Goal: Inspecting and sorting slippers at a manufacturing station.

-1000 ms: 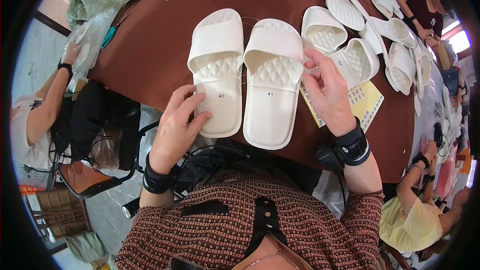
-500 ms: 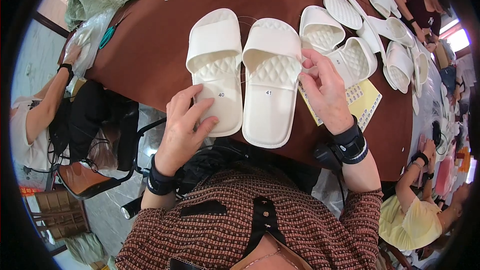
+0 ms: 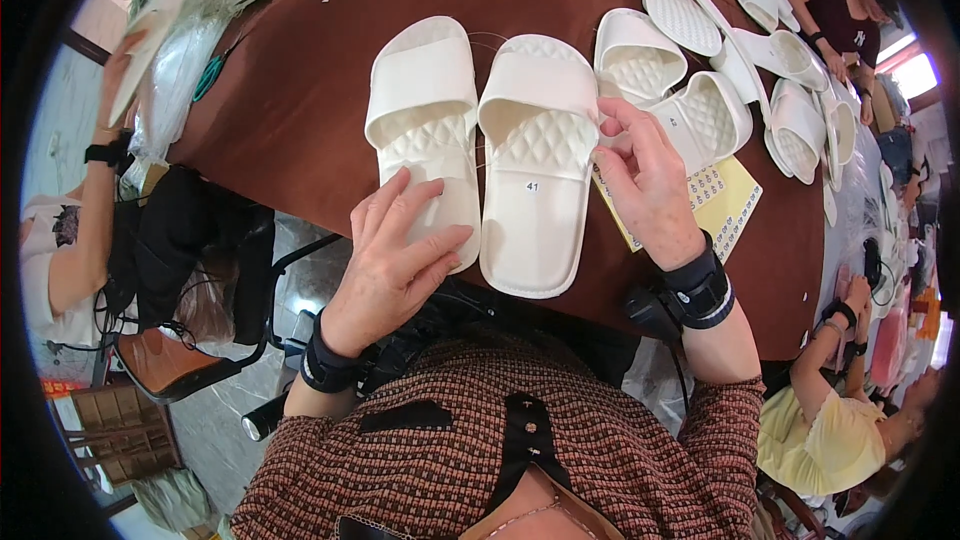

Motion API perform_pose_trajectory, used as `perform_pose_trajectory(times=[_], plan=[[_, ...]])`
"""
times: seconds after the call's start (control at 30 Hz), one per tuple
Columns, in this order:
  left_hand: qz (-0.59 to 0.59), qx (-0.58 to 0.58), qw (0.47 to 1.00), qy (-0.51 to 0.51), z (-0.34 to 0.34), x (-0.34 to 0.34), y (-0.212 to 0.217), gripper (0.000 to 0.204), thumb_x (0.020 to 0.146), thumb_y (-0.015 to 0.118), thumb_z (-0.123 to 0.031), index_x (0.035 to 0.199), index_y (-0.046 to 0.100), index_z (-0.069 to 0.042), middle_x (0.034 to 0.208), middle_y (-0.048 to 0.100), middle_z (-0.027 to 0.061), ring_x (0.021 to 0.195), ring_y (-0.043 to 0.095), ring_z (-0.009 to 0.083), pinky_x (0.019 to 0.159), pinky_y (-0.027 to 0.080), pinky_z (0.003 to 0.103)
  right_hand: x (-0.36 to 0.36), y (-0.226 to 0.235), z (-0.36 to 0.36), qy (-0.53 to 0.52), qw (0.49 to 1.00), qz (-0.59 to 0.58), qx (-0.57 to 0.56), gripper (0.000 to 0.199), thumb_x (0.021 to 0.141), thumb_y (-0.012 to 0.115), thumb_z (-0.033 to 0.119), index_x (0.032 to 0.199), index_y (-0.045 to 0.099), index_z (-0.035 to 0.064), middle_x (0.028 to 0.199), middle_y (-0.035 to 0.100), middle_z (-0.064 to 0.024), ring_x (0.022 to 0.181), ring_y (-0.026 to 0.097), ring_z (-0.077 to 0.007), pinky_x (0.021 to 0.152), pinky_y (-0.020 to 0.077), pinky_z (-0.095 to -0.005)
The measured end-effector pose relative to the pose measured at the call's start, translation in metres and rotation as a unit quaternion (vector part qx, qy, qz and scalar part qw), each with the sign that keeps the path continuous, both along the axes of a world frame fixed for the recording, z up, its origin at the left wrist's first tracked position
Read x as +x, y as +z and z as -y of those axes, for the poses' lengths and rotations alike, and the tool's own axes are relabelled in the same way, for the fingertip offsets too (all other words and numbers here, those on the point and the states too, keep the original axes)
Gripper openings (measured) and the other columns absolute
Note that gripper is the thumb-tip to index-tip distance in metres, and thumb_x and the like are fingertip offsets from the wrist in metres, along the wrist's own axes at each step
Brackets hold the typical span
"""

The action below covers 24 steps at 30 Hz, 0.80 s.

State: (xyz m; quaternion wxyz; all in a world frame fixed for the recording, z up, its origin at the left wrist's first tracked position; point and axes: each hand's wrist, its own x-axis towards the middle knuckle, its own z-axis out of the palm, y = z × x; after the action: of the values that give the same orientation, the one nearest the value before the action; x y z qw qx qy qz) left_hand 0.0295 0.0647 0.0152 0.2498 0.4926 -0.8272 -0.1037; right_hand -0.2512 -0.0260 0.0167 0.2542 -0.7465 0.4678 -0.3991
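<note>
Two white slide slippers lie side by side at the table's near edge, toes pointing away, with quilted footbeds. My left hand (image 3: 393, 257) is open over the heel of the left slipper (image 3: 420, 85), fingers spread across its footbed and covering its printed mark. At the strap's outer edge on the right slipper (image 3: 537, 250), my right hand (image 3: 645, 180) has its thumb and curled fingers closed in a loose pinch. Under that hand sticks out a yellow sheet of small printed stickers (image 3: 735, 202). A thin clear thread loops between the two slippers.
More white slippers (image 3: 640, 50) are spread on the brown-covered table (image 3: 290, 90) to the right. Teal-handled scissors (image 3: 207, 78) lie at the left by clear plastic bags (image 3: 190, 55). Other people sit around the table; one at the left holds up a white slipper (image 3: 150, 45).
My left hand has slid right over the left slipper's heel, covering its mark. Both slippers shifted slightly left. The person at the left has raised a white slipper.
</note>
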Motion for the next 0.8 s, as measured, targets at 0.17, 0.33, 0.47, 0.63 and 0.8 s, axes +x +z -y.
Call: perform_pose_trajectory(times=[0.17, 0.33, 0.47, 0.63, 0.8], plan=[[0.010, 0.000, 1.000, -0.001, -0.001, -0.002, 0.001, 0.029, 0.080, 0.075, -0.011, 0.108, 0.074, -0.016, 0.137, 0.055, 0.0127, 0.137, 0.040, 0.0419, 0.107, 0.031, 0.051, 0.000, 0.000, -0.001, -0.003, 1.000, 0.000, 0.002, 0.043, 0.089, 0.061, -0.002, 0.130, 0.054, 0.0042, 0.105, 0.059, -0.0156, 0.078, 0.066, -0.0226, 0.071, 0.0537, -0.0332], [0.023, -0.011, 1.000, -0.015, -0.001, -0.003, 0.001, 0.026, 0.079, 0.075, -0.010, 0.105, 0.074, -0.015, 0.137, 0.054, 0.0129, 0.136, 0.040, 0.0416, 0.108, 0.031, 0.053, -0.001, 0.000, -0.002, 0.002, 1.000, 0.006, 0.006, 0.043, 0.089, 0.061, -0.001, 0.131, 0.054, 0.0045, 0.105, 0.059, -0.0155, 0.077, 0.066, -0.0221, 0.071, 0.0532, -0.0332], [0.009, -0.019, 1.000, -0.014, 0.001, -0.007, -0.001, 0.021, 0.080, 0.076, -0.013, 0.101, 0.072, -0.014, 0.135, 0.055, 0.0131, 0.136, 0.041, 0.0408, 0.108, 0.030, 0.055, 0.000, -0.001, -0.003, -0.001, 1.000, 0.019, 0.013, 0.042, 0.089, 0.061, -0.001, 0.130, 0.054, 0.0045, 0.105, 0.058, -0.0153, 0.077, 0.066, -0.0222, 0.071, 0.0530, -0.0333], [0.007, -0.024, 0.999, -0.025, 0.007, -0.011, -0.004, 0.019, 0.080, 0.077, -0.017, 0.097, 0.070, -0.013, 0.133, 0.056, 0.0131, 0.135, 0.043, 0.0392, 0.109, 0.028, 0.056, 0.000, -0.001, -0.002, -0.002, 1.000, 0.007, 0.002, 0.040, 0.090, 0.061, -0.001, 0.129, 0.055, 0.0044, 0.100, 0.060, -0.0136, 0.077, 0.065, -0.0219, 0.070, 0.0521, -0.0338], [0.014, -0.027, 0.999, -0.045, 0.014, -0.014, -0.004, 0.027, 0.074, 0.080, -0.022, 0.094, 0.066, -0.010, 0.134, 0.056, 0.0131, 0.135, 0.043, 0.0383, 0.111, 0.028, 0.054, -0.002, -0.002, -0.003, 0.010, 0.999, 0.032, 0.017, 0.039, 0.089, 0.062, -0.002, 0.127, 0.056, 0.0042, 0.094, 0.061, -0.0124, 0.077, 0.062, -0.0230, 0.070, 0.0508, -0.0351]])
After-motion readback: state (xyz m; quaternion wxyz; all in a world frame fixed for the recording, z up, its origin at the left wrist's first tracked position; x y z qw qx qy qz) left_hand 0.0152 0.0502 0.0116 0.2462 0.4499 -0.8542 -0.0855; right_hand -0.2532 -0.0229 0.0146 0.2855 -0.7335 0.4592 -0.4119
